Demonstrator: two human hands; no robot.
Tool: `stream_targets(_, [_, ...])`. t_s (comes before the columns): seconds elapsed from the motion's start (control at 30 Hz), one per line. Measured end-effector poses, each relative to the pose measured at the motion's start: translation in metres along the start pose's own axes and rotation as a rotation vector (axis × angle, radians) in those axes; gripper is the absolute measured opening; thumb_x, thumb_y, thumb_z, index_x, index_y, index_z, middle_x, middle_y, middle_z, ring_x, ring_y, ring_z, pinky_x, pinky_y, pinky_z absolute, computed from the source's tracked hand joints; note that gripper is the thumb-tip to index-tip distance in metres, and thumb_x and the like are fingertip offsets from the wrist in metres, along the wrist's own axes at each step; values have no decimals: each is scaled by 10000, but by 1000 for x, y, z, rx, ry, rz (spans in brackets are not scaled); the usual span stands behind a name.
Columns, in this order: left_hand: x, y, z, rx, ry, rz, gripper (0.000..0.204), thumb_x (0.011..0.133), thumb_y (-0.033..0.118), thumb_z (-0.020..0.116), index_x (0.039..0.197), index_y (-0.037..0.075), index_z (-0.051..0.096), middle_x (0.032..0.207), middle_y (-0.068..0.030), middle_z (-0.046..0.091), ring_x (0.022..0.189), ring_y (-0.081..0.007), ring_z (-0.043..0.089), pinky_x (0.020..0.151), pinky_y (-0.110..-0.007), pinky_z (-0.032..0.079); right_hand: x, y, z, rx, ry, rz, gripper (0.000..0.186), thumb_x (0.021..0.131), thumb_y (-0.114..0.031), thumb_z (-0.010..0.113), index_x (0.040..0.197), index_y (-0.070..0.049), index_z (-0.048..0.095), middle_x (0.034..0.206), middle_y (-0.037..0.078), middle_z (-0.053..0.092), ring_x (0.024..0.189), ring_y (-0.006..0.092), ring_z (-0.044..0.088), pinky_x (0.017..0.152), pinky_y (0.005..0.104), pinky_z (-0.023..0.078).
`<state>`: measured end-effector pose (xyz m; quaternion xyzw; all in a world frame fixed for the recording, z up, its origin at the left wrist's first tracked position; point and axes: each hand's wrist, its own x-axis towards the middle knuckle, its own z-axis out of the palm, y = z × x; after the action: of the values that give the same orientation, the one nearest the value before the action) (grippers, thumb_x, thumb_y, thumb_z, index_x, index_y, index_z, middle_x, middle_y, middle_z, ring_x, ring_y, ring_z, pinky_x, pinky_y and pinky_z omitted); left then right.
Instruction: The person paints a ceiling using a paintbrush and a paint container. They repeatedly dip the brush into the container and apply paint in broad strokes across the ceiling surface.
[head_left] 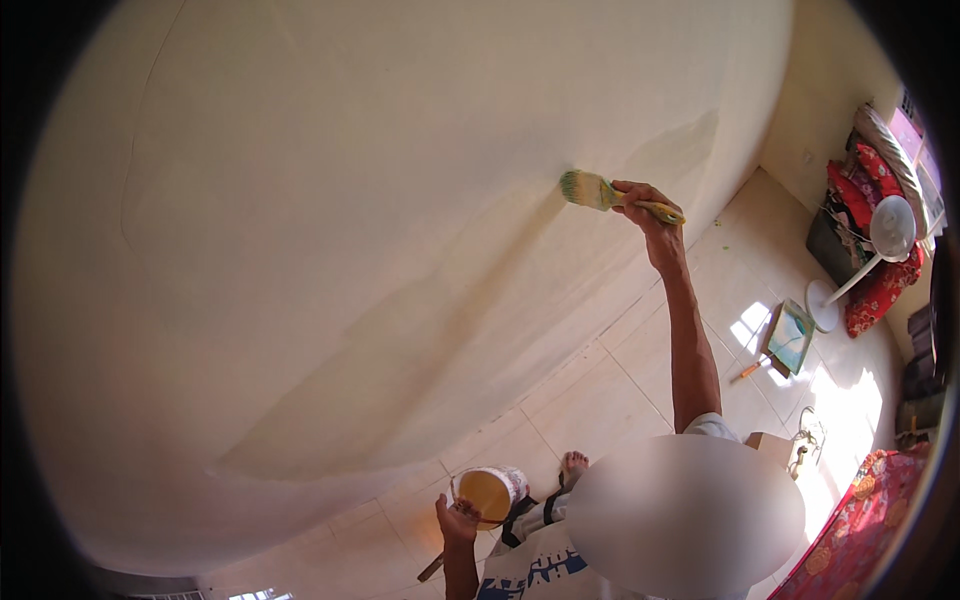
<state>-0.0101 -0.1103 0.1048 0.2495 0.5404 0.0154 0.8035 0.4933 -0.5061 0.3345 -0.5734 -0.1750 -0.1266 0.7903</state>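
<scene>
My right hand (650, 208) is closed around the handle of a wide paintbrush (588, 190). Its greenish bristle tips touch, or come very close to, the pale wall (330, 180). A darker, wet-looking band (380, 380) runs down the wall to the lower left, with another dark patch (675, 145) to the brush's upper right. Lower down, my left hand (458, 522) grips a white bucket (514, 484) at its rim or handle; yellowish liquid (485, 495) shows inside. A brown handle (431, 568) sticks out below that hand; its other end is hidden.
Pale tiles (640, 350) cover the floor along the wall. To the right lie a blue-stained paint tray (790, 338) and an orange-handled tool (748, 371). Beyond stand a white round-based stand (850, 282) and red patterned bundles (882, 290). Red patterned cloth (860, 520) fills the lower right.
</scene>
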Motion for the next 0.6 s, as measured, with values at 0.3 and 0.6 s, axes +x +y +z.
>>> stream_targets(0.3, [-5,-1,5,18,3,20,527,919,617,556,894,92,578,758,-55,591,704,-252,547,694,-408,455,7,10,-8,-288,337,-278,215,937,72,609,1038,-78,725,1313,78,617,1191,187,595,973,322,499])
stream_targets(0.6, [-1,4,5,-44,-6,-22,528,918,609,571,895,81,588,738,-68,602,674,-265,560,672,-405,472,-72,-26,116,-344,-64,-272,175,908,83,650,974,-62,722,1228,82,673,1016,191,679,779,320,555])
